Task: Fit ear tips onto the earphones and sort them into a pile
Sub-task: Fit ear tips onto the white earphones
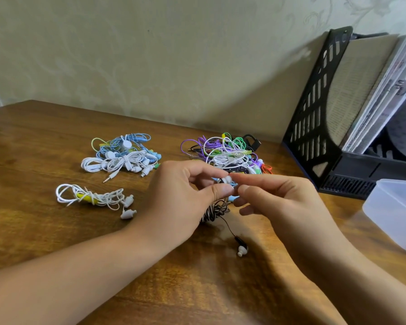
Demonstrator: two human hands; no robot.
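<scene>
Now my left hand (pixel 185 191) pinches the black-and-white corded earbud (pixel 222 180) above the wooden table's (pixel 45 231) middle while my right hand (pixel 274 198) pinches the white silicone ear tip (pixel 227 178) against it; I should press squarely until it seats

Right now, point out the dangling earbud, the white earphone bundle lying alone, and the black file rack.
dangling earbud (pixel 242 250), head view, on its white ear tip.
white earphone bundle (pixel 89 197), head view, on the coiled cable's middle.
black file rack (pixel 311 109), head view, on its slotted side wall.
</scene>
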